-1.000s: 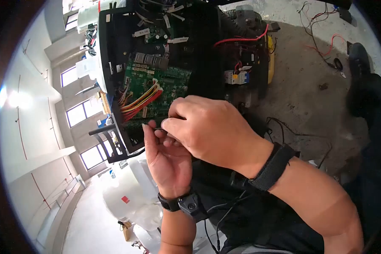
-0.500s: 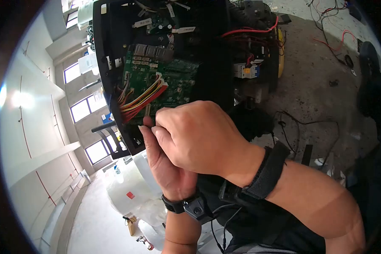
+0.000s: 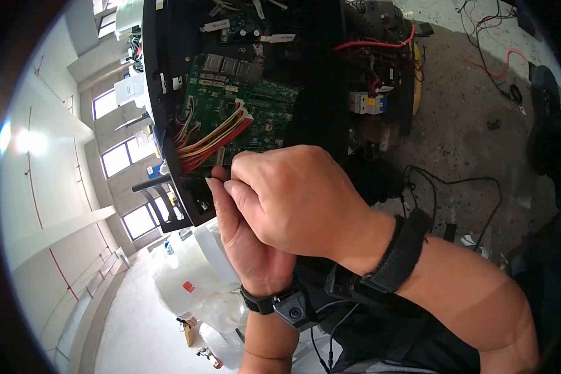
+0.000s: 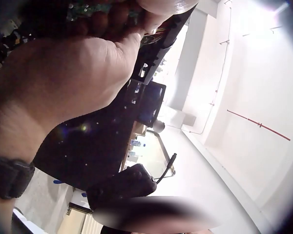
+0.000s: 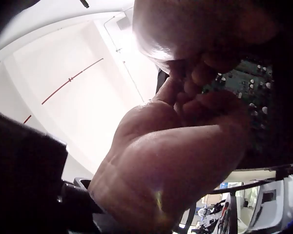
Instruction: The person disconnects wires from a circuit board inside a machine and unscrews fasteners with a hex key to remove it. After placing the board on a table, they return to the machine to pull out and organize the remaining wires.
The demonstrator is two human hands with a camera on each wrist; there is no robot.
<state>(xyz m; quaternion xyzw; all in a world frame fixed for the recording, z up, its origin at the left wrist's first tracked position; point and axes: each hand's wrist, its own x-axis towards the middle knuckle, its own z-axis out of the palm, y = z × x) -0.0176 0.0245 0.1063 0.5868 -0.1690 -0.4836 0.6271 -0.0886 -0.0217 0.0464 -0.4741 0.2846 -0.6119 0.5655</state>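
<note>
In the head view, the right hand is bent over the left hand, thumb and index finger close together. The left palm faces up, its thumb and fingertips meeting the right fingers; whatever lies between them is hidden. Both hands are just below a green circuit board with red, yellow and white wires. The left wrist view shows the back of the right hand against the left fingers. From the right wrist, the left hand appears with bent fingers, dark and partly covered.
A black open housing surrounds the board, with a black handle at its left. A breaker and a red cable are at its right. Black cables lie on the floor; plastic-wrapped items stand lower left.
The right hand has moved slightly left and lower, covering more of the left fingers. A small dark thing seen between the fingertips earlier is now hidden. The housing sits shifted in the head view.
</note>
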